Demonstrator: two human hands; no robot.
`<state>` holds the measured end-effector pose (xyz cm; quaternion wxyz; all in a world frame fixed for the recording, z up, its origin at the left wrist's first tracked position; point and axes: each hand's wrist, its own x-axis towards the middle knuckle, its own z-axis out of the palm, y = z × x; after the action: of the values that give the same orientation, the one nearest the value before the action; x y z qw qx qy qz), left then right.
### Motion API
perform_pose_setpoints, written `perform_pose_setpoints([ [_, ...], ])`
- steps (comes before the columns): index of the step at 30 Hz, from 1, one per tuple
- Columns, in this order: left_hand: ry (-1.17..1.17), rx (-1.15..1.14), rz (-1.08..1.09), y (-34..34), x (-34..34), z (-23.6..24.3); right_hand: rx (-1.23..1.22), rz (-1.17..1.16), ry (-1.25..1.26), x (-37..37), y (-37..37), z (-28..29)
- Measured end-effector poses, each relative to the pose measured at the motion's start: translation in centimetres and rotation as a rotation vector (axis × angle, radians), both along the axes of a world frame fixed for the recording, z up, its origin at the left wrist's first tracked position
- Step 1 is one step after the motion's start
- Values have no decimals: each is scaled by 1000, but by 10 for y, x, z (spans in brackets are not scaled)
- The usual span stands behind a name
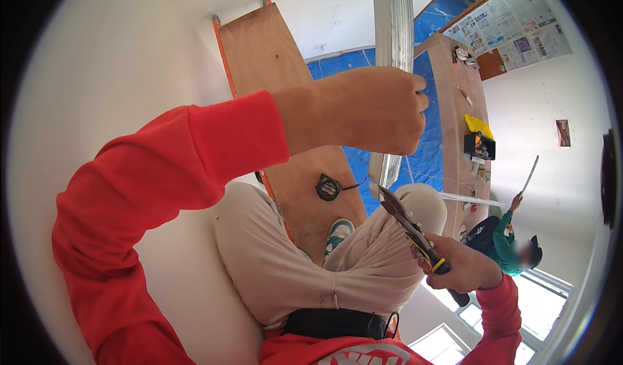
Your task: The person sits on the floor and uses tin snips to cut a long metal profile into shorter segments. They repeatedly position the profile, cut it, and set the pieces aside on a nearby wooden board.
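Observation:
My left hand [383,112] crosses the view with its fingers closed around a long silvery metal channel [392,24]. The channel runs from the top edge down past my fist; the fingertips are partly hidden. In my right hand [470,264] is a pair of tin snips [409,225] with dark handles trimmed in yellow. Their blades point up and left, close to the channel's lower end; whether they touch it I cannot tell. A black tape measure [328,188] lies below my left wrist, with a short bit of tape drawn out.
The tape measure rests on a wooden plank platform [259,53] with orange edges. Blue sheeting [425,157] covers the floor. Along the right stands a long wooden surface [448,99] with a black tool box [479,146]. Beyond it, a person in green [506,245] raises a long thin object.

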<state>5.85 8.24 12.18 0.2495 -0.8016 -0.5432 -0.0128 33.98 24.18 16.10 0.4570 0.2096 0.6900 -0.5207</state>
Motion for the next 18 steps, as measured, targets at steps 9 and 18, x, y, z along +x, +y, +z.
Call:
perform_pose_setpoints([
  [9, -6, 7, -50, 0, -1, 2, -37, -22, 57, -9, -5, 4],
  [18, -30, 88, -148, 4, 4, -18, -171, -35, -4, 5, 4, -16],
])
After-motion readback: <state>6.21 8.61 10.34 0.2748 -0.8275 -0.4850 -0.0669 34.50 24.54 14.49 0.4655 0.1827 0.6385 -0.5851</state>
